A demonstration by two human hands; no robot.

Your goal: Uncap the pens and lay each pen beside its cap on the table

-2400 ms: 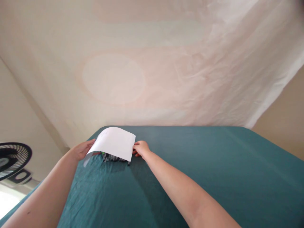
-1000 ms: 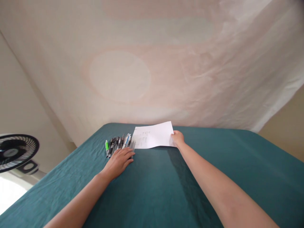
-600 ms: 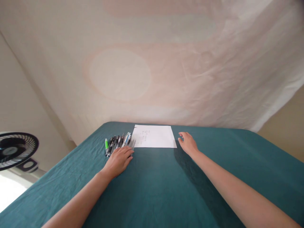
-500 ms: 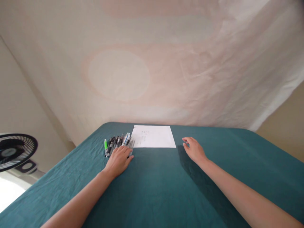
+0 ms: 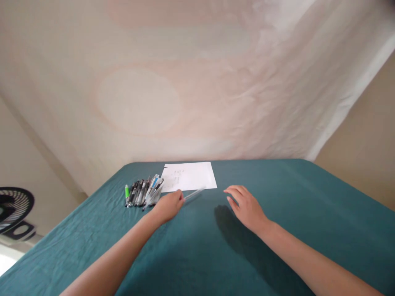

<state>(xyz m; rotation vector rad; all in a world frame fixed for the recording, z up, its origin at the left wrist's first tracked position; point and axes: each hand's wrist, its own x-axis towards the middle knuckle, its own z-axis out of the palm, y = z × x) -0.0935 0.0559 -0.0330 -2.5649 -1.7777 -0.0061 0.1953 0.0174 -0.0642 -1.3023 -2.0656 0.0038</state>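
Pinched in my left hand (image 5: 169, 204) is a clear, slender pen (image 5: 194, 193), its free end pointing right toward the lower edge of the paper. Its finer details are blurred. To the left of that hand lies a row of several pens (image 5: 142, 192), mostly black and clear, with a green-capped marker or highlighter (image 5: 126, 191) at the far left. My right hand (image 5: 245, 206) hovers over the cloth with fingers apart and curved, holding nothing. A white sheet of paper (image 5: 197, 176) with faint handwriting on its left part lies beyond both hands.
A dark green cloth (image 5: 185, 255) covers the table. Behind its far edge hangs a pale, creased sheet (image 5: 210, 102). At the left, beside the table, stands a black fan (image 5: 14, 209).
My left hand has lifted from the pens and moved right with a clear pen in it. My right hand has come slightly nearer and lower. The view has shifted to the right.
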